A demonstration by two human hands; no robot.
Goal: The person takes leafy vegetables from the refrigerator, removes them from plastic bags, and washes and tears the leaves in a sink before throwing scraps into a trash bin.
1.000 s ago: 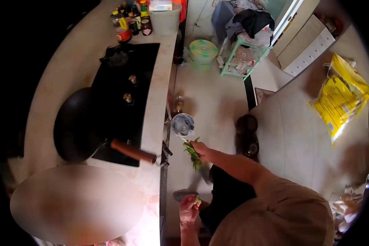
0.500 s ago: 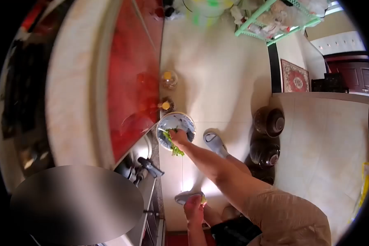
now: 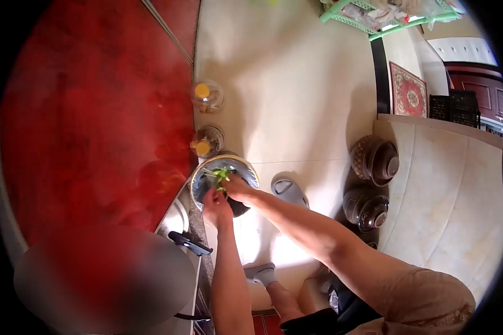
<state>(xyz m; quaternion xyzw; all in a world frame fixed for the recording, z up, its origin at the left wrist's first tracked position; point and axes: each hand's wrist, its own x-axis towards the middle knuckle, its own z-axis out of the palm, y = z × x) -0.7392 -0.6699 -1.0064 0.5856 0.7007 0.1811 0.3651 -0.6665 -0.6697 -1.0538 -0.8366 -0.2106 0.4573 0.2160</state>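
Bright green leafy vegetable with pale stems sits between my two hands, over a round bin lined with a dark bag. My right hand is closed around the leafy vegetable from the right. Just below and to the left, my left hand has its fingers bent up against the lower end of the same greens. My fingers partly cover the vegetable and the inside of the bin.
Two clear bottles with yellow caps, one nearer and one farther, stand along the red cabinet. A dark handle juts from the counter edge. Brown jars line the right side, and a green rack stands behind.
My left hand has risen from beside my foot to the bin and joined my right hand at the greens. The view has shifted, showing more of the red cabinet.
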